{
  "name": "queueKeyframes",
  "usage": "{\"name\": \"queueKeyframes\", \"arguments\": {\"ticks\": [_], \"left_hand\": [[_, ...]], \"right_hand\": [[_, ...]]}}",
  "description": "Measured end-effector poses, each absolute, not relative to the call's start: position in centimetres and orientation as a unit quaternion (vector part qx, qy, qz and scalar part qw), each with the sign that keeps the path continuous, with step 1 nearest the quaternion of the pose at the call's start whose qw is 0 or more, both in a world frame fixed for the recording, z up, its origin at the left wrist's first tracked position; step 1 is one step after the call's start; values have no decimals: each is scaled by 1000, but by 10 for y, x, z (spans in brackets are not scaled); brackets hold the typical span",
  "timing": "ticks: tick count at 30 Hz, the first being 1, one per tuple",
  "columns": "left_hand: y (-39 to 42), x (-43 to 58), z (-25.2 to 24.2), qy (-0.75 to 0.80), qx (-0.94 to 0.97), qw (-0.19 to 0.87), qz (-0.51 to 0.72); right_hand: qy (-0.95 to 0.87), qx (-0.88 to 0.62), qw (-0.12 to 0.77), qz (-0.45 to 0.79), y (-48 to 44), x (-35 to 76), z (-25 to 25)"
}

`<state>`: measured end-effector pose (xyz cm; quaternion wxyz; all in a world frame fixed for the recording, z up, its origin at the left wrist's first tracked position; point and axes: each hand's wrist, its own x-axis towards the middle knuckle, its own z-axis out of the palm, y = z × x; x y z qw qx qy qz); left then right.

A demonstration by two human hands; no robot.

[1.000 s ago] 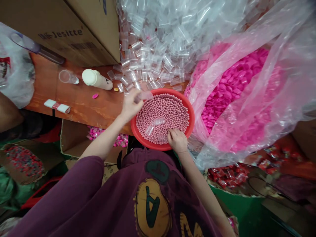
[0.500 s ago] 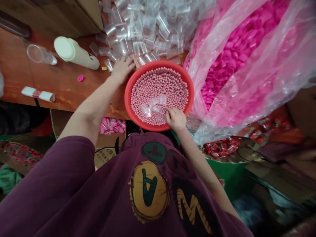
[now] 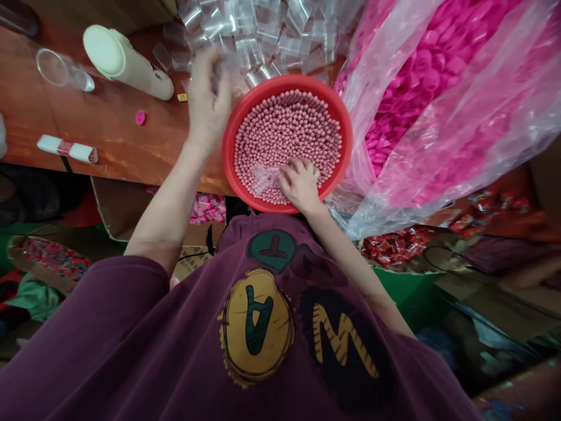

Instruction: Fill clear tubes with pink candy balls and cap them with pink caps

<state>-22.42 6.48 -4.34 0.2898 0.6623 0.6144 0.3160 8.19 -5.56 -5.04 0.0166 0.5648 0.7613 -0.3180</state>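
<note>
A red bowl (image 3: 227, 149) holds many small pink beads (image 3: 284, 126). Clear plastic cups (image 3: 265, 178) lie on the beads near the bowl's front. My right hand (image 3: 301, 186) is in the bowl, fingers apart and bent down onto the beads, thumb beside those cups; its fingertips are partly hidden. My left hand (image 3: 208, 102) is raised left of the bowl, blurred, its fingers curled around what looks like clear plastic cups. Behind it spreads a heap of clear cups (image 3: 263, 35).
A large clear bag (image 3: 442, 140) of bright pink caps (image 3: 423, 70) stands right of the bowl. On the left of the table (image 3: 109, 152) are a pale bottle (image 3: 131, 64), a clear cup (image 3: 61, 69), a pink cap (image 3: 140, 117) and a white wrapped strip (image 3: 68, 148). Boxes of wrapped items lie below.
My left hand has lifted from the cup heap's near edge. My right hand has gone from a pinch to spread fingers and moved slightly left over the cups. The view has shifted.
</note>
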Motion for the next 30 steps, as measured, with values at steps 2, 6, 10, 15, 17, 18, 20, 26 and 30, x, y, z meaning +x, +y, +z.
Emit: {"name": "queueKeyframes", "arguments": {"ticks": [2, 6, 10, 15, 17, 18, 20, 26, 30], "left_hand": [[29, -192, -35, 559, 678, 356, 317], [-30, -123, -41, 505, 637, 525, 251], [-42, -104, -50, 546, 537, 579, 279], [-41, -142, -40, 582, 558, 543, 235], [-47, -153, -34, 581, 614, 508, 167], [-50, -153, -33, 579, 644, 483, 132], [-55, -145, -32, 568, 699, 427, 77], [-56, -97, -46, 545, 758, 359, -1], [-54, -96, -45, 534, 771, 349, -5]], "right_hand": [[738, 588, -40, -328, -59, 91, -47], [660, 563, -198, -457, -44, 90, -52], [563, 550, -266, -557, -20, 87, -68], [557, 617, -233, -505, -6, 130, -65], [632, 605, -155, -458, -9, 142, -51], [674, 595, -112, -423, -13, 143, -43], [745, 570, -29, -344, -25, 133, -29], [819, 499, 84, -270, -52, 84, -26], [827, 482, 75, -279, -48, 86, -26]]}}
